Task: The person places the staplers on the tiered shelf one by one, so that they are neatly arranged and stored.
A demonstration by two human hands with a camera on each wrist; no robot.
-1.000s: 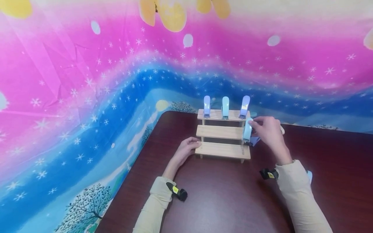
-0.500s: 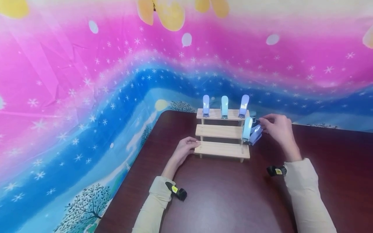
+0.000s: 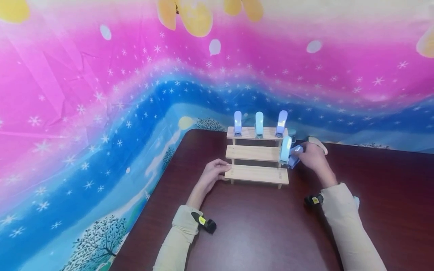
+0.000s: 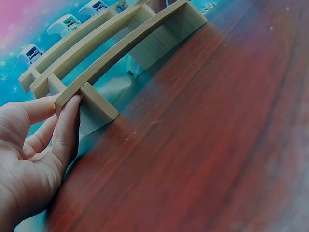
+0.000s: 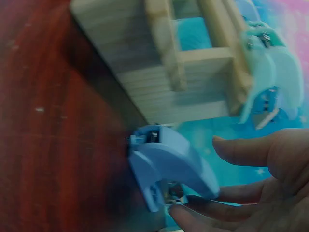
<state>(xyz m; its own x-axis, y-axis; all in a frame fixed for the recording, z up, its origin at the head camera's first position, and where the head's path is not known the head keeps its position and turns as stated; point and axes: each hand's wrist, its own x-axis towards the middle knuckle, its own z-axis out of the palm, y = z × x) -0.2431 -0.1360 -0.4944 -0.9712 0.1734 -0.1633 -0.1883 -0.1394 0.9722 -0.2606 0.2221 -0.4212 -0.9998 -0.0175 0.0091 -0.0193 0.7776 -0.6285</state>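
Note:
A three-tier wooden display stand (image 3: 256, 174) stands on the dark table. My left hand (image 3: 214, 174) pinches the left end of its lowest board, thumb above and fingers below, as the left wrist view (image 4: 43, 137) confirms. Two purple staplers and a mint stapler (image 3: 259, 124) stand along the top tier. Another mint stapler (image 3: 285, 149) is at the right end of the middle tier. My right hand (image 3: 313, 156) is at a purple stapler (image 5: 169, 154) on the table beside the stand. In the right wrist view its fingertips reach the stapler's open end, with the thumb apart from it.
A teal item (image 3: 292, 134) stands behind the stand's right side. Beyond my right hand lies a whitish, rounded item (image 3: 318, 145). A pale blue item (image 3: 356, 202) is mostly hidden by my right sleeve. A patterned cloth (image 3: 217, 75) hangs behind the table.
My right hand has let go of the mint stapler on the middle tier, moved right, then come down to the purple stapler beside the stand. My left hand keeps its hold.

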